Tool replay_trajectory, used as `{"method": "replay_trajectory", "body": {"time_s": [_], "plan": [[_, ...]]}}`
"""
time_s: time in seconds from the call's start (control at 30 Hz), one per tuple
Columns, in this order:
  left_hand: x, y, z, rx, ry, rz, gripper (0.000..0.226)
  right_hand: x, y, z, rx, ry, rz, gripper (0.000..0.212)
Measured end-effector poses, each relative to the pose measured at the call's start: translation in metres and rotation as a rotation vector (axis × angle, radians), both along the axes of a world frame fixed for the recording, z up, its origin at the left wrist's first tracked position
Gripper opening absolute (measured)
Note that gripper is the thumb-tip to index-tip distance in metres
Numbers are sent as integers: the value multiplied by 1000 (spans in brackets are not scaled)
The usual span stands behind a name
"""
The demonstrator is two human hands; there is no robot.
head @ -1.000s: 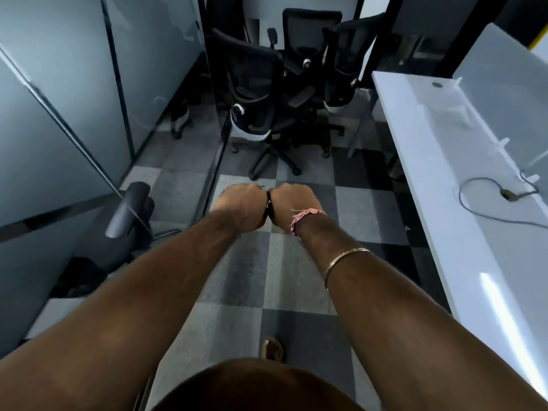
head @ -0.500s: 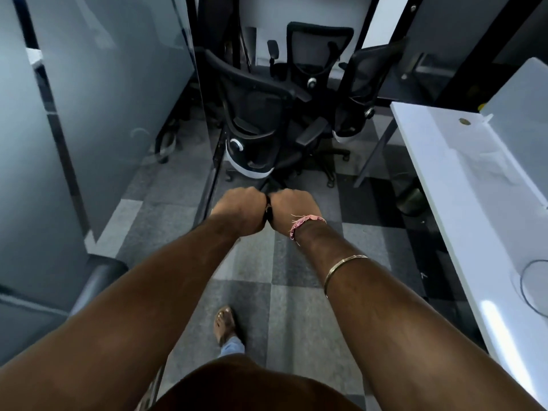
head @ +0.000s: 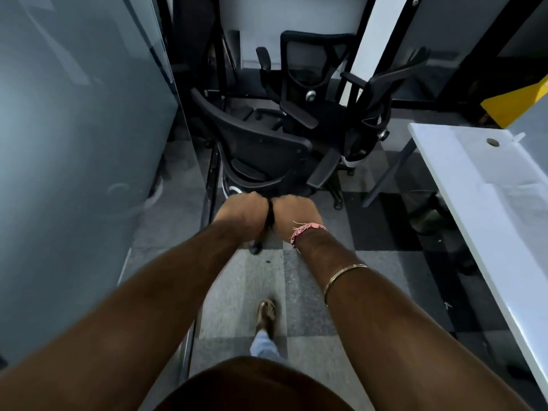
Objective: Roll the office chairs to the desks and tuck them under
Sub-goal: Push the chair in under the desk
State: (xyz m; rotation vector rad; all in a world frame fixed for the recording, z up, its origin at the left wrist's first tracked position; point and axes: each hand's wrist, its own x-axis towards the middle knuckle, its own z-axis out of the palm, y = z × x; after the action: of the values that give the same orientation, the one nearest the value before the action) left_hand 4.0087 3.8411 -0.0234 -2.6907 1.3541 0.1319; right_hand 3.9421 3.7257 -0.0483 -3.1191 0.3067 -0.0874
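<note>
Both arms reach straight ahead over the checked grey carpet [head: 246, 295], and the two hands meet knuckle to knuckle. The left hand [head: 241, 216] and the right hand [head: 296, 216] are each curled into a fist around a small dark thing [head: 270, 216] squeezed between them; what that thing is cannot be told. A pink thread band [head: 307, 230] circles the right wrist, and a thin gold bangle [head: 344, 277] sits further back on that forearm. Below the hands, one sandalled foot [head: 266, 314] stands on the carpet.

Just beyond the hands stands the nearest chair [head: 261, 149], untouched by either fist. It is black, with a curved plastic-framed mesh back facing the person, a dark armrest [head: 323, 170] jutting out on the hands' right side, and a wheeled base whose one castor [head: 255, 249] shows just under the left wrist. Behind that chair, two more black mesh chairs are crowded close together: the middle chair [head: 308, 69] upright with a tall back, and the right chair [head: 376, 105] turned sideways with a white patch low on its frame.

To the right of the hands, well apart from all three chairs' seats, runs the white table [head: 486, 209], with a round cable hole [head: 492, 141] near its far end. To the left of the hands stands a frosted glass partition [head: 74, 129].
</note>
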Motion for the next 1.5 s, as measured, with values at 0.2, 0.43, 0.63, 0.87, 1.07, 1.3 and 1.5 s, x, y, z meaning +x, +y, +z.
{"method": "replay_trajectory", "body": {"time_s": [0.2, 0.43, 0.63, 0.87, 1.07, 1.3, 1.5], "plan": [[112, -55, 7, -22, -23, -12, 22, 116, -56, -2, 11, -57, 3, 21], [221, -98, 17, -64, -55, 7, 26, 225, -94, 0, 79, -177, -53, 22], [284, -112, -1, 13, 4, -46, 32, 278, -97, -25, 219, -208, -101, 19], [346, -120, -10, 145, 70, -96, 29, 332, -91, -46, 214, -85, -161, 19], [375, -136, -13, 289, 47, -279, 20, 340, -93, -50, 106, -4, -207, 15], [360, -149, -19, 260, 100, -410, 32, 314, -101, -47, 58, 60, -240, 15], [308, -161, -24, 184, 120, -474, 38, 264, -125, -40, 24, 176, -251, 17]]}}
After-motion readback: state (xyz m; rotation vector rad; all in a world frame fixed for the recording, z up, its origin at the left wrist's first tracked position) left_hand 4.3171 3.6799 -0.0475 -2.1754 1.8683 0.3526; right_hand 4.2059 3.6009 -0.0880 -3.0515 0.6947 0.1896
